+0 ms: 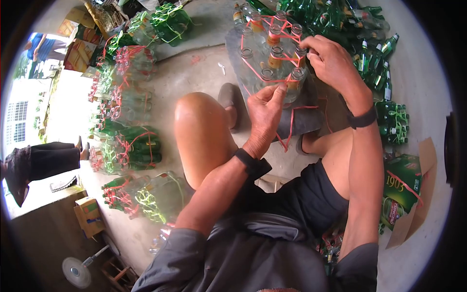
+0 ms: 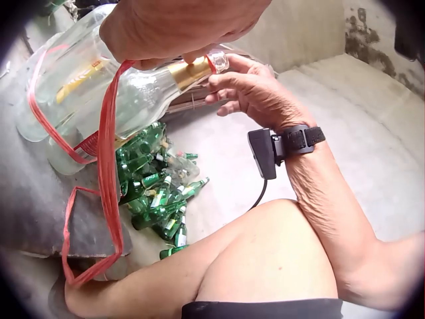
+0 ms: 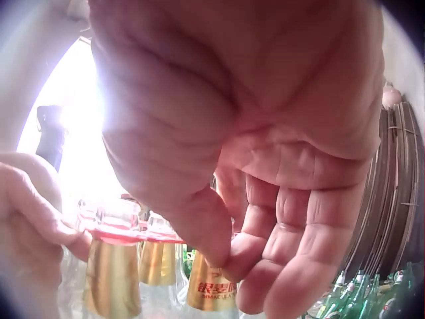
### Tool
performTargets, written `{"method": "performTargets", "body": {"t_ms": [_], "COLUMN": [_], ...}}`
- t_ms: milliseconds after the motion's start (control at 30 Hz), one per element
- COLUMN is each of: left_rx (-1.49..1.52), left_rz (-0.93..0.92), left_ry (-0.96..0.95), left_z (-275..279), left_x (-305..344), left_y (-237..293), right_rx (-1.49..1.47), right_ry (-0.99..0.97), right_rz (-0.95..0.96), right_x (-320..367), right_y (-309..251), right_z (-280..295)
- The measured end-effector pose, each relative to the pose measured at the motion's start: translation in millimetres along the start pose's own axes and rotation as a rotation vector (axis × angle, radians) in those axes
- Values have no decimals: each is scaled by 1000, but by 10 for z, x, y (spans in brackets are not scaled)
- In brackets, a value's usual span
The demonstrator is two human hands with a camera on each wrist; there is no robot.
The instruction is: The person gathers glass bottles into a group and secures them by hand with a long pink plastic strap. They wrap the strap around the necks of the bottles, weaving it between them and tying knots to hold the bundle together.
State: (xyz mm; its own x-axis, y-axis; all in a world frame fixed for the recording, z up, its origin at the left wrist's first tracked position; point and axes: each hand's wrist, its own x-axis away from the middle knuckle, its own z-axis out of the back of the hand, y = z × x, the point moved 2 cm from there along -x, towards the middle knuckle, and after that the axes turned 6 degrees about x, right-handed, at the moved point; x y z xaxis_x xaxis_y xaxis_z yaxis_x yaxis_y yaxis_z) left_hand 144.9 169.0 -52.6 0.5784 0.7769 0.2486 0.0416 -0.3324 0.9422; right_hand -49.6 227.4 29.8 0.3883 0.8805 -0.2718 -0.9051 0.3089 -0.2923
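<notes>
Clear glass bottles (image 1: 249,65) with gold neck labels stand bunched upright on a dark sheet (image 1: 311,119), red plastic twine (image 2: 107,153) wound around their necks. My left hand (image 1: 266,108) pinches the twine between thumb and forefinger beside the nearest bottle's neck, and a loose length hangs below it. Across the bunch, my right hand (image 1: 333,63) has thumb and forefinger together on the twine at a right-hand bottle neck. In the right wrist view its other fingers (image 3: 319,232) reach down beside a gold label (image 3: 211,286); the hand partly hides the pinch.
Tied bundles of bottles (image 1: 134,100) line the floor on the left. Loose green bottles (image 1: 372,63) lie heaped at the right. An opened green carton (image 1: 404,180) sits lower right, a fan (image 1: 76,271) lower left. Another person (image 1: 46,158) is at the left.
</notes>
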Motion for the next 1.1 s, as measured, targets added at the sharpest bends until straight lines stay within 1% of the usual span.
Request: {"method": "performTargets", "body": {"t_ms": [67,133,200,267,333,367,433,467,533,567,633,767,833,867,933,1033,1067,1100], "left_rx": [-11,33,23,11,-34,-34,-32,-28,-34,-31,-22,-33,21,25,-39,-31,-26,-28], "left_rz": [-4,17,28,40,54,54,58,59,33,36,20,39,6,8,67,59,59,73], "left_ry": [13,45,56,66,91,96,102,105,122,124,132,138,142,144,140,133,135,126], "left_z": [2,-17,-15,-13,-7,-2,-5,-8,-18,-23,-32,-36,-55,-53,-47,-58,-54,-48], "left_x": [-5,-7,-20,-40,-66,-67,-77,-77,-59,-57,-60,-79,-82,-87,-80,-66,-62,-54], "left_y": [-6,-18,-31,-46,-74,-89,-109,-122,-119,-125,-143,-202,-211,-216,-191,-148,-132,-112], "right_rx": [-260,-263,-403,-354,-291,-293,-252,-250,-283,-282,-447,-375,-280,-278,-194,-126,-122,-53], "right_ry": [6,-14,-138,-132,-308,-310,-441,-445,-597,-601,-732,-749,-823,-827,-905,-938,-941,-837], "right_rz": [67,109,134,149,141,145,154,157,122,122,190,251,262,262,273,292,294,349], "right_x": [-15,-15,9,2,-1,-12,-34,-58,-96,-120,-150,-202,-253,-282,-320,-341,-322,-285], "right_y": [-106,-214,-264,-288,-327,-342,-351,-348,-315,-278,-247,-269,-317,-334,-359,-383,-381,-389], "right_z": [32,51,-46,-108,-138,-127,-105,-90,-113,-132,-174,-137,-106,-102,-126,-171,-179,-163]}}
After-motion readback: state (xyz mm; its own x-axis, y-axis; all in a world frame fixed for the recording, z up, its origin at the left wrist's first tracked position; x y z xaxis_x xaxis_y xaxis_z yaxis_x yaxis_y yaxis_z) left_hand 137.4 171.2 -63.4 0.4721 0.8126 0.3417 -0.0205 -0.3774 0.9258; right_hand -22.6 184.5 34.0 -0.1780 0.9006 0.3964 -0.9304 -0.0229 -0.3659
